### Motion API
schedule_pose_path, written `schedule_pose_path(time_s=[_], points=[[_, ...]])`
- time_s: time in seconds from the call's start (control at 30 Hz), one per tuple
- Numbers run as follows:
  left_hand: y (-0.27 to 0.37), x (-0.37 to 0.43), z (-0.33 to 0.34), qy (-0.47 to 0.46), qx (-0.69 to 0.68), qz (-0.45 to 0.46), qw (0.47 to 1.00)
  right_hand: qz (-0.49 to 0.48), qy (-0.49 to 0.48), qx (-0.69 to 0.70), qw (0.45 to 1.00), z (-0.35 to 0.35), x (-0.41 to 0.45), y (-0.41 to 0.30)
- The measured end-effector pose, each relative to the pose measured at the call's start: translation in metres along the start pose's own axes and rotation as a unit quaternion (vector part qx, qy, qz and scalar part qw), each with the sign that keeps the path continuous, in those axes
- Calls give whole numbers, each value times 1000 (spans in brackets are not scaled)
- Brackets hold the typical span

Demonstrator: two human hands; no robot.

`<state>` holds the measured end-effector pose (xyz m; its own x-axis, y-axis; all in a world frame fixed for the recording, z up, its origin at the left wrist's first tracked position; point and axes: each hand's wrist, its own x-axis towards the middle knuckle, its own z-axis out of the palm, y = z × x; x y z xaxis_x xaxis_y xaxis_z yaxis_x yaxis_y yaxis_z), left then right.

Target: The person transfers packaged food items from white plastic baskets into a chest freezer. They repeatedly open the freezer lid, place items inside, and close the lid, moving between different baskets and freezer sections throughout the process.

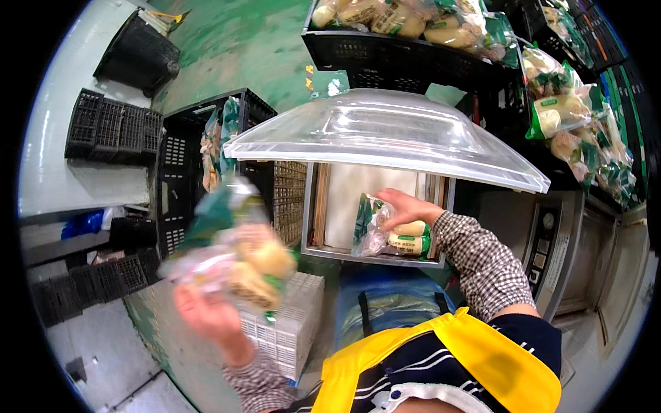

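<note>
My left hand (206,315) holds up a clear plastic bag (258,258) of pale yellow chunks and pinkish pieces, with green print. Motion blurs both the hand and this bag. In the chamber of what looks like a vacuum packing machine (341,206), a similar bag (408,244) lies flat at the near right. My right hand (405,209) reaches over that bag and touches its upper left part, thumb and fingers apart; whether it grips the plastic is unclear. The machine's clear domed lid (392,124) stands raised above the chamber.
Filled bags heap in a black crate (361,49) ahead and on the right (563,108). Another black crate (175,191) at left holds a few bags. A white crate (289,310) stands near my left forearm. The machine's control panel (542,242) is at right.
</note>
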<state>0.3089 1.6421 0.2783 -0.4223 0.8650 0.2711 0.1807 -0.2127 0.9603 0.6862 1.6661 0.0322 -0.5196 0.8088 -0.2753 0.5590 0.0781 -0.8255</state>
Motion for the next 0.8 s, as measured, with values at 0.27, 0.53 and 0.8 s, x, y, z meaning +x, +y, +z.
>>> schedule_pose_path(time_s=[0.27,0.53,0.8], points=[[-102,-115,153,25,-347,-331,877,49,54,593,802,-38,33,-63],[-215,-140,231,68,-440,-458,769,96,236,247,935,-61,93,122],[-291,-112,124,-147,479,-6,865,138,42,211,967,-52,151,58]])
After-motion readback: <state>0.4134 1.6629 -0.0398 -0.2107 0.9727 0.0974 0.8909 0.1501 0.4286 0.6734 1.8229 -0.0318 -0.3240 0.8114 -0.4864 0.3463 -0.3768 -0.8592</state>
